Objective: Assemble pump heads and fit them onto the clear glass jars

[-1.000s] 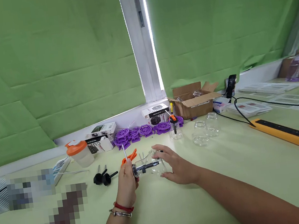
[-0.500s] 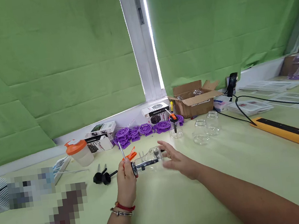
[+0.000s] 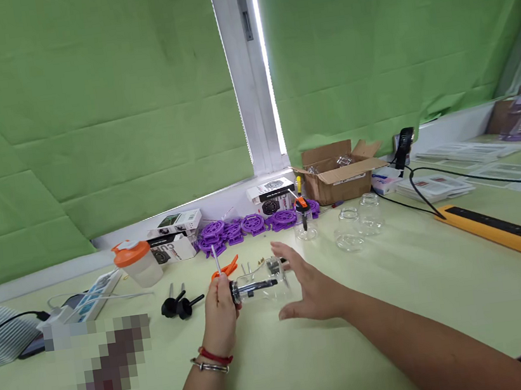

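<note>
My left hand [image 3: 220, 299] is wrapped round the black collar end of a clear jar [image 3: 278, 287], which lies tilted on its side in the air. A dark rod-like part runs inside the jar, and a thin metal rod [image 3: 216, 259] sticks up past my left thumb. Fingers and thumb spread wide, my right hand [image 3: 311, 284] is just right of the jar's base, and whether it touches the glass I cannot tell. Behind the jar lies an orange part [image 3: 226, 268]. Two black funnel-like pieces with metal stems [image 3: 184, 308] rest left of my left hand.
Purple plastic parts [image 3: 252, 224] line the back, near small printed boxes [image 3: 172, 247] and an open carton [image 3: 341, 181]. Two clear jars [image 3: 350, 237] and a jar with an orange-and-black fitting [image 3: 305, 226] stand to the right. An orange-lidded cup [image 3: 141, 268] and a yellow power strip [image 3: 506, 238] flank the workspace.
My right hand has spread its fingers and thumb wider, its thumb dropping lower beside the jar's base. The left hand keeps its grip, with the jar nearly still.
</note>
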Demonstrator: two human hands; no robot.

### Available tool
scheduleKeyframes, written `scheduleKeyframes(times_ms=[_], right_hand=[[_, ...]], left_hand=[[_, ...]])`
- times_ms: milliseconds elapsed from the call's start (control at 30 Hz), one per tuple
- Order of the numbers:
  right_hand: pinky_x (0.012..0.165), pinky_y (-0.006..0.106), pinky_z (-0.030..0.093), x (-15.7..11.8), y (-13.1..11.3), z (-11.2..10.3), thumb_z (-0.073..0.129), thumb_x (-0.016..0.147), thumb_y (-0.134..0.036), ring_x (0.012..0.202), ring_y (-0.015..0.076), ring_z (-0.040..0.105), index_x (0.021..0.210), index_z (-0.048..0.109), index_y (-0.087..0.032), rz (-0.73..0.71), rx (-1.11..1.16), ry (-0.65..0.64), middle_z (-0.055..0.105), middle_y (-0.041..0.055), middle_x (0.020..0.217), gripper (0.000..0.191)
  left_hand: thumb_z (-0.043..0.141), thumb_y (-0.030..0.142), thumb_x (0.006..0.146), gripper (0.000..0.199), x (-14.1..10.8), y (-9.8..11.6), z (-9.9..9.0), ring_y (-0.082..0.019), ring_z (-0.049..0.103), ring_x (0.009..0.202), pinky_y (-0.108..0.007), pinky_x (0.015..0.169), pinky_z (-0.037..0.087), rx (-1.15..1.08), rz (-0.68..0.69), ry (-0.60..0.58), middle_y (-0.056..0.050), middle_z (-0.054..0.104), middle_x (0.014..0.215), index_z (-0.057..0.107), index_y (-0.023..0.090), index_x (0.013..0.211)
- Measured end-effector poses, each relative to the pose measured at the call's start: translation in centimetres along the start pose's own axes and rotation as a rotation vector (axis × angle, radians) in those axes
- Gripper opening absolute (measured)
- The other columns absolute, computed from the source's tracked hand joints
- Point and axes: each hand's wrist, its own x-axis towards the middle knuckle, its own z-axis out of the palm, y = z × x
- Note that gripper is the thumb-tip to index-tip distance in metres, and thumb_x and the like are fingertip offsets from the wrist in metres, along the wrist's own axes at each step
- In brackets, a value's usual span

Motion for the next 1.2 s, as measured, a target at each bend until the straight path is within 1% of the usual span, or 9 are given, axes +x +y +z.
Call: scheduleKeyframes(times_ms=[100,167,300,433,633,767,933,1033,1200], right_hand=[[0.075,0.042,0.052,0.0,0.5,0.4,0.038,0.087,-0.057,0.096,0.0236,0.06,0.137,0.022,-0.024,0.393,0.291,-0.054,0.045,0.0159,0.123,0.062],[0.063,0.036,0.053,0.0,0.5,0.4,0.039,0.087,-0.056,0.079,0.0184,0.062,0.131,0.031,-0.023,0.452,0.32,-0.115,0.05,0.0126,0.113,0.056],[0.087,0.039,0.049,0.0,-0.3,0.0,0.072,0.067,-0.027,0.106,0.0227,0.052,0.124,0.039,-0.024,0.003,-0.146,-0.02,0.043,0.0111,0.126,0.065],[0.104,0.047,0.036,0.2,-1.1,-0.1,0.055,0.077,-0.006,0.13,0.0261,0.032,0.116,0.049,-0.023,-0.475,-0.646,-0.021,0.045,0.0096,0.128,0.043],[0.109,0.05,0.031,-0.1,-2.1,-1.1,0.049,0.085,-0.005,0.137,0.0265,0.023,0.119,0.05,-0.025,-0.696,-0.889,0.053,0.051,0.005,0.125,0.04],[0.105,0.044,0.039,-0.4,-1.7,-2.9,0.046,0.08,-0.001,0.136,0.0243,0.027,0.122,0.046,-0.024,-0.521,-0.781,0.193,0.047,0.0087,0.129,0.048],[0.095,0.045,0.043,-1.7,1.3,-4.4,0.071,0.065,-0.039,0.116,0.0282,0.048,0.122,0.042,-0.023,0.213,-0.494,0.62,0.05,0.01,0.123,0.066],[0.086,0.041,0.047,-3.2,3.7,-4.8,0.07,0.06,-0.052,0.105,0.0275,0.054,0.118,0.045,-0.021,0.57,-0.34,0.644,0.054,0.0095,0.117,0.07],[0.086,0.035,0.045,-4.6,6.3,-5.7,0.069,0.061,-0.053,0.103,0.0246,0.055,0.122,0.043,-0.018,0.684,-0.329,0.628,0.054,0.0105,0.121,0.075]], left_hand=[[0.044,0.056,0.082,0.038,0.0,-0.5,-0.2,-0.009,0.046,0.052,-0.02,0.047,0.039,0.083,0.2,-0.039,0.003,0.05,0.061,0.052,0.019,0.075],[0.045,0.055,0.081,0.038,0.1,-0.5,-0.2,-0.009,0.045,0.051,-0.02,0.047,0.039,0.107,0.219,-0.049,0.003,0.049,0.059,0.053,0.019,0.074],[0.045,0.059,0.079,0.041,0.3,-0.1,0.0,-0.009,0.044,0.046,-0.019,0.04,0.033,0.012,-0.007,-0.028,0.004,0.049,0.055,0.052,0.019,0.073],[0.047,0.064,0.074,0.045,0.8,0.1,-0.2,-0.006,0.031,0.033,-0.017,0.034,0.019,-0.104,-0.291,-0.109,0.006,0.043,0.043,0.047,0.02,0.067],[0.047,0.059,0.074,0.04,1.8,0.1,-1.9,-0.004,0.017,0.026,-0.019,0.032,0.014,-0.27,-0.391,-0.104,0.006,0.043,0.036,0.041,0.021,0.064],[0.048,0.053,0.075,0.034,1.9,0.7,-2.4,-0.004,0.024,0.027,-0.019,0.033,0.017,-0.324,-0.234,0.072,0.005,0.046,0.038,0.04,0.021,0.064],[0.049,0.05,0.074,0.031,1.9,0.9,-2.1,-0.006,0.036,0.032,-0.019,0.033,0.019,-0.341,-0.134,0.166,0.004,0.05,0.043,0.042,0.02,0.068],[0.049,0.052,0.073,0.033,1.8,0.7,-1.9,-0.007,0.04,0.035,-0.018,0.034,0.02,-0.301,-0.125,0.18,0.004,0.05,0.046,0.046,0.019,0.074],[0.051,0.056,0.073,0.037,1.6,0.5,-1.6,-0.008,0.044,0.04,-0.017,0.037,0.026,-0.245,-0.124,0.152,0.005,0.047,0.047,0.046,0.019,0.073]])
